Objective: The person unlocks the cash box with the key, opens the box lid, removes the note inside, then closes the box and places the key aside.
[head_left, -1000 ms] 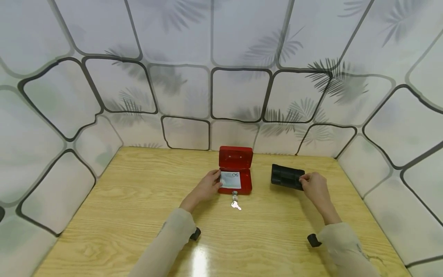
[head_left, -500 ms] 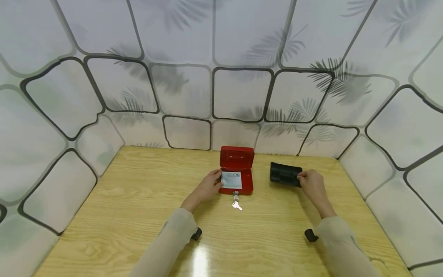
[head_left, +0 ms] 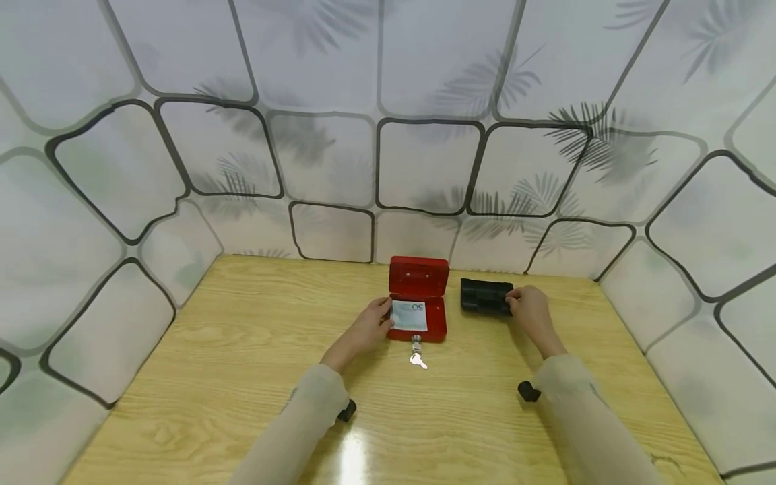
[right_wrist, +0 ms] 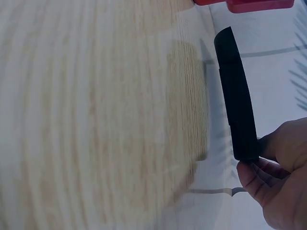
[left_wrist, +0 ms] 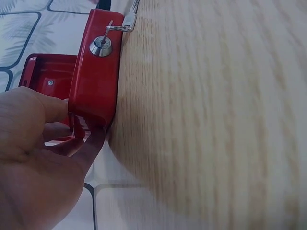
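Black oblong leather-look case (head_left: 486,297) held above the pale wooden table (head_left: 212,370), right of the open red metal box (head_left: 436,316)
The right hand (head_left: 532,315) pinches its right end, a fair hold: it looks light, slightly pliable. The left hand (head_left: 366,329) grips the stiff-looking box's left side.

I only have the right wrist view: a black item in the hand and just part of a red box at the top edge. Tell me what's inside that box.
Observer: The head view shows a banknote marked 50 lying in the open red box.
Operator: Now report the left hand.
Observer: It holds the box at its left side.
Operator: Check the front of the box for me.
Observer: A key hangs at its lock.
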The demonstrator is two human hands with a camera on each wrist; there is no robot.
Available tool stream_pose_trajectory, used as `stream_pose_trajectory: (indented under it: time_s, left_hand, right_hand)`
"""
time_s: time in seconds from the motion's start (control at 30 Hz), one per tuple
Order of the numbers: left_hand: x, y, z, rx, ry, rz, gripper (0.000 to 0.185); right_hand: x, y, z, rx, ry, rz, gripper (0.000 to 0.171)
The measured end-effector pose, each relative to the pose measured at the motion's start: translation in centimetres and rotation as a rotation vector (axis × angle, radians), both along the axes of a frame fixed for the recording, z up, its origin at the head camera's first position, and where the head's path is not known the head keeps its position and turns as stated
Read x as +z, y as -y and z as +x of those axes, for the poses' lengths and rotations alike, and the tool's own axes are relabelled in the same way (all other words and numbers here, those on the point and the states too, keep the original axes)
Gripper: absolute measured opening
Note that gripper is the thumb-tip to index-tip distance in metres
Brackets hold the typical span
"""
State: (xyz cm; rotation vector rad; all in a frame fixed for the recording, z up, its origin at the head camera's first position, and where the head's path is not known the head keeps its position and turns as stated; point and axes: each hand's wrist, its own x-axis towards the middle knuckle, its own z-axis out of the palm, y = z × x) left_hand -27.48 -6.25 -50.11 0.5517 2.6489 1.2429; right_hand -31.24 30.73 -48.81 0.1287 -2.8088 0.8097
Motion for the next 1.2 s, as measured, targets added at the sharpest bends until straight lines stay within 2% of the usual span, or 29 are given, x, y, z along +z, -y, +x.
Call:
stream_pose_trajectory:
  time_s: [0.2,0.47,0.67,1.0,1.07,1.2]
  left_hand:
    - [0.1,-0.2,0.1,-0.003,-0.004,0.004,0.056]
    - [0.5,-0.3,0.3,0.009,0.001,-0.006,0.055]
    - [0.6,-0.4,0.3,0.020,-0.008,-0.014,0.055]
    - [0.4,-0.3,0.2,0.025,0.007,-0.001,0.056]
    - [0.3,-0.3,0.2,0.029,0.012,0.001,0.056]
    - [0.3,-0.3,0.2,0.035,0.015,-0.001,0.056]
  right_hand:
    - [-0.3,0.5,-1.0,-0.003,0.007,-0.013,0.017]
    - [-1.0,0.6,-1.5,-0.019,0.029,-0.036,0.019]
    - [-1.3,0.7,-1.5,-0.034,0.030,-0.089,0.022]
    - [-1.3,1.1,-1.0,-0.058,0.032,-0.107,0.025]
    - [-1.1,1.3,-0.7,-0.070,0.021,-0.116,0.027]
    - [-0.7,1.6,-0.2,-0.069,-0.064,-0.125,0.026]
